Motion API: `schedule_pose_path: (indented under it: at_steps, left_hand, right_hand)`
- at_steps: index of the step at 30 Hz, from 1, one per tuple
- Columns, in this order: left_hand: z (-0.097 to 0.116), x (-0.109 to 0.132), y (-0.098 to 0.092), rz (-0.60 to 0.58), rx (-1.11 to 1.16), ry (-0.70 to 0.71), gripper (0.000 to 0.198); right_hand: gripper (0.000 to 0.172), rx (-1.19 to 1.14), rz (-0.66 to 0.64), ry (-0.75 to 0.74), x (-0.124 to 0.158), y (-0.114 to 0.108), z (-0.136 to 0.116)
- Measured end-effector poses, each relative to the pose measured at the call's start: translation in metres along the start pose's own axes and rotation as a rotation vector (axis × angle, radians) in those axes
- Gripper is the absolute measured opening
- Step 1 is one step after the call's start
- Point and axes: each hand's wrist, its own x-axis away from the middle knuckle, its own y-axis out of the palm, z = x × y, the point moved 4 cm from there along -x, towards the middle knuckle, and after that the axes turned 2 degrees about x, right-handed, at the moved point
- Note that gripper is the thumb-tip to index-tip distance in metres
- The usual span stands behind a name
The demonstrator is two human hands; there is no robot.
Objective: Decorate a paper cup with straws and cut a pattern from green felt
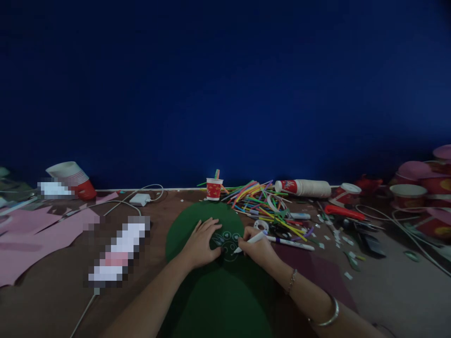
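A large dark green paper shape (183, 230) lies on the brown table in front of me. My left hand (202, 241) rests flat on it with fingers spread, holding it down. My right hand (257, 246) is closed around a white marker (251, 240), its tip touching the green paper beside a small white line drawing (228, 240) of a face with round eyes. A second white marker (291, 242) lies on the table just right of my right hand.
A pile of coloured straws (259, 197), tape rolls (261, 225), a red paper cup (214, 188), a sleeve of stacked cups (305, 188) and red scissors (343, 212) lie behind. Pink paper (38, 234) is at left, a white charger and cable (140, 199), red bowls (408, 195) at right.
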Motion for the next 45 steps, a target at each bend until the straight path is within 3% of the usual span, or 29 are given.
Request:
schedule_pose_path:
  at_steps: [45]
  left_hand:
    - [-0.0007,-0.0001,0.0003,-0.004,-0.001,0.002,0.055]
  right_hand:
    - [0.021,-0.058,-0.038,-0.055,0.0020,0.0031,-0.0025]
